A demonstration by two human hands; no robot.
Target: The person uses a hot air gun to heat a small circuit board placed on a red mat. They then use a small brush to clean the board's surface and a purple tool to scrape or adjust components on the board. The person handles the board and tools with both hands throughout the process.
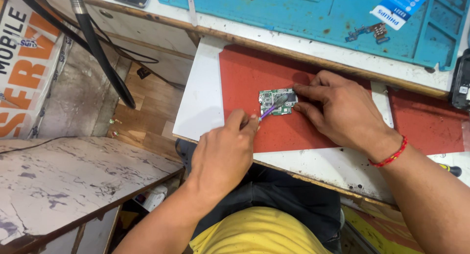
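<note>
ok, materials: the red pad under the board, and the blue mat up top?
Red pad: looks like rubber or felt, matte, no glare, lying flat on a white sheet. Blue mat: likely silicone, matte, with moulded compartments and brown stains. Circuit board: green laminate, steadied by the right hand.

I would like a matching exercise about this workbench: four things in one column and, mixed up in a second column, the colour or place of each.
Things
1. circuit board
2. work mat
3. thread bracelet
4. thin tool

Descriptions
A. red, around the right wrist
B. green, lying on the red pad, steadied by the right hand
C. purple, held by the left hand, tip on the board
D. blue-green, at the top of the picture on the bench

Pairs: 1-B, 2-D, 3-A, 4-C
</note>
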